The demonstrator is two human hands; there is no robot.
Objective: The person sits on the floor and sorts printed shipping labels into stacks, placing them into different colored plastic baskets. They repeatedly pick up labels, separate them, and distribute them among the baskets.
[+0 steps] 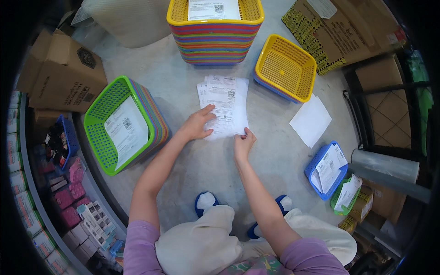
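A loose stack of printed paper sheets [228, 99] lies on the grey floor before me. My left hand [199, 123] rests on the stack's lower left part, fingers apart. At the lower right corner, my right hand [244, 142] pinches the sheets' edge between thumb and fingers. Beyond the papers stands a tall stack of nested plastic baskets with a yellow one [216, 23] on top, sheets inside it. Left of my hands, a green basket [90, 137] tops another stack and holds a printed sheet [127, 127]. To the right is an empty yellow basket [285, 67] on a blue one.
Blank-looking papers [311, 120] lie at the right, near a blue basket [309, 172] and a small green basket [335, 202] with papers. Cardboard boxes [68, 74] [347, 31] stand at both sides. A shelf of pink and white packages [65, 197] runs along the left. Shelving stands at right.
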